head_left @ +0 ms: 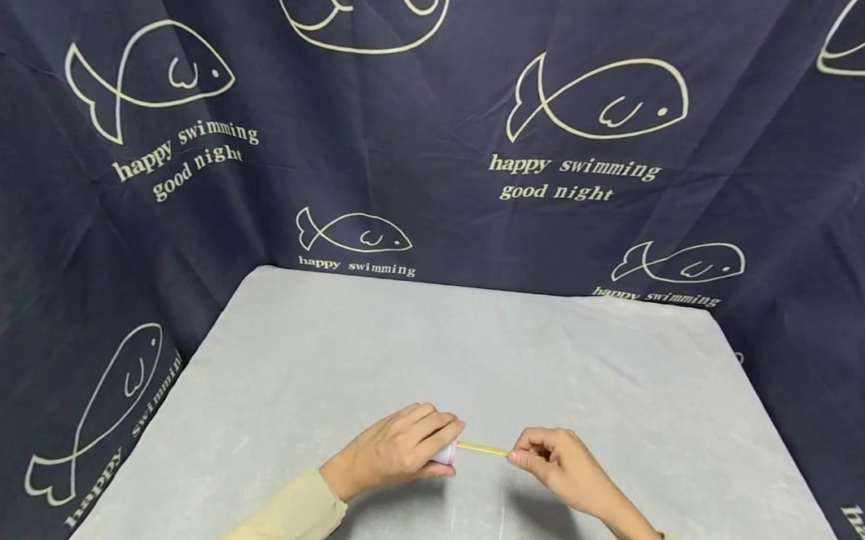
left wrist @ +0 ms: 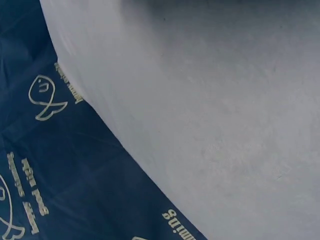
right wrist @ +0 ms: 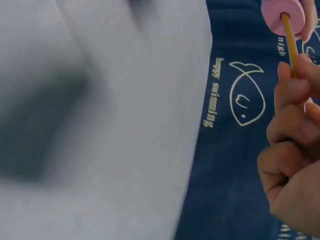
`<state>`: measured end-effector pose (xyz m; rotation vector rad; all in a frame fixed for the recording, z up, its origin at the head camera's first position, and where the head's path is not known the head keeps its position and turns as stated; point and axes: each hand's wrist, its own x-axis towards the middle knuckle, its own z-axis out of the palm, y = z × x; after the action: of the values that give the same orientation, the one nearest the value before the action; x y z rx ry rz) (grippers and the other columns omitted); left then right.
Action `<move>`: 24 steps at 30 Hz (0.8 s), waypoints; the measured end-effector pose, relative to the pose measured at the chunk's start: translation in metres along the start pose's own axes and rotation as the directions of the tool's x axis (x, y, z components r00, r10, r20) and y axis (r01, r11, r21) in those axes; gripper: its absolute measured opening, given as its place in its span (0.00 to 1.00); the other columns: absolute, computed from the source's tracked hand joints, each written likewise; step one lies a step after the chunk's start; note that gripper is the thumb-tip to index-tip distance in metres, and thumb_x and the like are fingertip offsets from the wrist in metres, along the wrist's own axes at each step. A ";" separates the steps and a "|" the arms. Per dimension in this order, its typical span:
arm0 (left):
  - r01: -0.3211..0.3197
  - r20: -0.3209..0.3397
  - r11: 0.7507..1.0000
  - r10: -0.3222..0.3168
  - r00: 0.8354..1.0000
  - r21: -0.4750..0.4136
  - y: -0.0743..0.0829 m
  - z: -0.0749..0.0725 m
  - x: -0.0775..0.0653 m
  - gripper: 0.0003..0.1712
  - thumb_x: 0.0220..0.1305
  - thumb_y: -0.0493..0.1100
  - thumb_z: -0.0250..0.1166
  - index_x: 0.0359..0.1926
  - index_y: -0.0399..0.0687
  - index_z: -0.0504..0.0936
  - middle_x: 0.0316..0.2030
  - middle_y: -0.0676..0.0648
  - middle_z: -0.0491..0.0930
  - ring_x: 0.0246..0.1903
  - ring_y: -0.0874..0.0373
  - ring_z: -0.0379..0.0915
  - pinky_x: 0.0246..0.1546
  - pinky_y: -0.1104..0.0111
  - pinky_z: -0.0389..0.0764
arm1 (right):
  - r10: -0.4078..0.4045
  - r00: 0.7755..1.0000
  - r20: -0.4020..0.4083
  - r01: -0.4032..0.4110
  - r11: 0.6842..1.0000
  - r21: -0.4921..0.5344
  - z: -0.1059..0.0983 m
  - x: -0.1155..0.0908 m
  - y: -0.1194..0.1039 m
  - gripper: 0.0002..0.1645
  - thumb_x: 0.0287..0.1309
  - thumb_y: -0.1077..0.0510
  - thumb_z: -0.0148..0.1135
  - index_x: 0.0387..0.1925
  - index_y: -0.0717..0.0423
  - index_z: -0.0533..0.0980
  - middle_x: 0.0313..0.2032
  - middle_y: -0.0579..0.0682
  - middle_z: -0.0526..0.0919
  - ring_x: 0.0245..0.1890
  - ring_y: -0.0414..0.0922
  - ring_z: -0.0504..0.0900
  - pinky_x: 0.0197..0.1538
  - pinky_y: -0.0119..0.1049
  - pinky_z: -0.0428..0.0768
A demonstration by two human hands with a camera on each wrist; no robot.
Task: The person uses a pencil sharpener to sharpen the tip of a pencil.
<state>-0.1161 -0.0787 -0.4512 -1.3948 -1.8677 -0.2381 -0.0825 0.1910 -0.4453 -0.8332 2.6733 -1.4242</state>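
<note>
In the head view, my left hand [head_left: 394, 447] grips a small cylindrical pencil sharpener [head_left: 446, 453] with a pale body, its fingers covering most of it. The right wrist view shows the sharpener's round pink end [right wrist: 273, 18] with a hole in it. A thin yellow pencil [head_left: 483, 449] sticks out of that hole, roughly level, toward my right hand [head_left: 565, 469]. Thumb and fingertips of the right hand pinch the pencil's outer end, the other fingers curled. The pencil's inner end is hidden in the sharpener. Neither hand shows in the left wrist view.
Both hands are over the front part of a table with a pale grey cloth [head_left: 429, 343]. A dark blue curtain [head_left: 452, 181] with fish drawings and lettering hangs behind and along both sides. Shadows fall on the cloth below the hands.
</note>
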 end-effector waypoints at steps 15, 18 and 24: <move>0.286 0.140 0.890 -0.252 0.958 -0.356 -0.013 -0.008 0.006 0.33 0.47 0.52 0.74 0.51 0.36 0.80 0.41 0.47 0.81 0.41 0.59 0.78 0.44 0.77 0.77 | -0.756 0.586 -0.292 0.412 0.588 -0.695 0.011 0.014 0.000 0.21 0.69 0.53 0.50 0.23 0.58 0.79 0.19 0.43 0.77 0.15 0.34 0.64 0.18 0.21 0.60; 0.231 0.108 0.904 -0.206 0.973 -0.360 -0.009 -0.006 0.007 0.32 0.49 0.52 0.73 0.51 0.36 0.79 0.40 0.48 0.81 0.40 0.60 0.77 0.42 0.79 0.77 | -0.776 0.550 -0.309 0.432 0.581 -0.690 0.014 0.013 -0.001 0.22 0.68 0.54 0.51 0.20 0.57 0.78 0.17 0.43 0.75 0.14 0.33 0.60 0.17 0.19 0.56; 0.147 0.054 0.953 -0.137 0.989 -0.265 -0.002 -0.002 0.007 0.32 0.47 0.54 0.75 0.48 0.38 0.79 0.38 0.50 0.80 0.34 0.63 0.75 0.35 0.81 0.76 | -0.539 0.761 -0.362 0.335 0.804 -0.491 0.016 0.000 0.000 0.11 0.60 0.52 0.61 0.23 0.48 0.77 0.18 0.38 0.77 0.14 0.28 0.66 0.17 0.17 0.61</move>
<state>-0.1179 -0.0755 -0.4444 -1.4494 -2.0253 -0.5604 -0.0787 0.1793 -0.4548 -1.4021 3.4098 -1.3046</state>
